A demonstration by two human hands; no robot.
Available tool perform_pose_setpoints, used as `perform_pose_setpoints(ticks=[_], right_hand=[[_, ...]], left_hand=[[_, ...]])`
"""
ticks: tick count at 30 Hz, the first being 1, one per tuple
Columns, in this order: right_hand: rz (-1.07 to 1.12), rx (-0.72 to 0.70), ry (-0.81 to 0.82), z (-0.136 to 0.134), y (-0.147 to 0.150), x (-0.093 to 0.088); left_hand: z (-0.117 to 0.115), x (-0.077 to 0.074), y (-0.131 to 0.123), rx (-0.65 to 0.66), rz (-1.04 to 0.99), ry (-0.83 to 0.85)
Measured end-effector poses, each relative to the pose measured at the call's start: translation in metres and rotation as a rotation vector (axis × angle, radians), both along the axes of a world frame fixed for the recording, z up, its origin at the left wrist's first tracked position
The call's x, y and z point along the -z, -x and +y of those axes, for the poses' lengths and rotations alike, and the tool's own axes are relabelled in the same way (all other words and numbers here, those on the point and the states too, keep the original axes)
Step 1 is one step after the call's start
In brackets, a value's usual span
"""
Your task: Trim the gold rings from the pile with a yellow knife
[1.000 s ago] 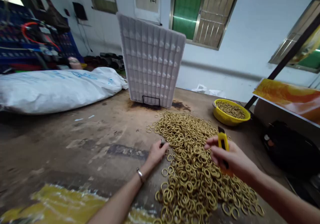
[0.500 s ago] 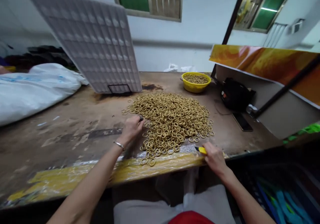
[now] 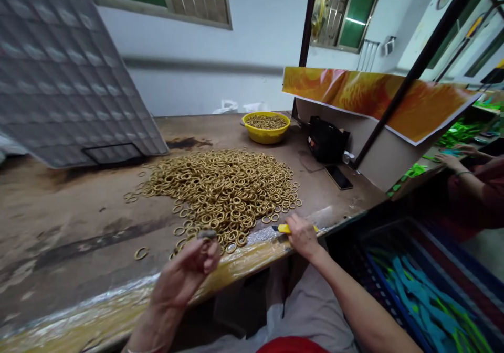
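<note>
A heap of brass-coloured rings is spread over the tabletop in front of me. My left hand is raised at the heap's near edge, palm partly turned up and fingers curled. A small dark, blurred thing shows at its fingertips; whether it is held or worn on a finger I cannot make out. In my right hand is a yellow utility knife, its dark blade pointing left, close to the table's front edge. One loose ring lies left of the heap.
Behind the heap stands a yellow basin full of rings. A black bag and a phone lie at the right. A grey ribbed panel leans at left. Below right is a crate of blue and green strips; another person's hands work beyond.
My view has swung to the right. My left hand has drawn back from the heap's left side toward me and turned up. My right hand keeps the knife by the table edge.
</note>
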State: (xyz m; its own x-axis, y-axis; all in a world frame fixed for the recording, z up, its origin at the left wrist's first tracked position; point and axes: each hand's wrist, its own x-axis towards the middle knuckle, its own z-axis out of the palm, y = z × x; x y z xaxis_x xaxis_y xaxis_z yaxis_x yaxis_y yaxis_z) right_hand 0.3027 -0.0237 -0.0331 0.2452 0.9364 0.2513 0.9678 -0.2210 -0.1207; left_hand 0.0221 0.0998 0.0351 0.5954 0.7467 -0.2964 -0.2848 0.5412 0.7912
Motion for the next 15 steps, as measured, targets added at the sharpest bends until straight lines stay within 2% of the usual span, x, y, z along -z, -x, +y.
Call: perform_pose_setpoints(ticks=[3, 6, 10, 15], right_hand=[[0.021, -0.017, 0.022, -0.002, -0.001, 0.000], [0.060, -0.063, 0.046, 0.000, -0.002, -0.003], [0.150, -0.218, 0.074, 0.018, 0.009, -0.014], [0.219, -0.325, 0.037, 0.063, 0.040, -0.025]], left_hand=[[-0.044, 0.014, -0.011, 0.127, -0.019, 0.126], [-0.069, 0.028, -0.017, 0.175, -0.002, 0.217], [-0.082, 0.039, -0.006, 0.152, 0.083, 0.227], [-0.082, 0.041, 0.011, -0.017, 0.196, 0.134]])
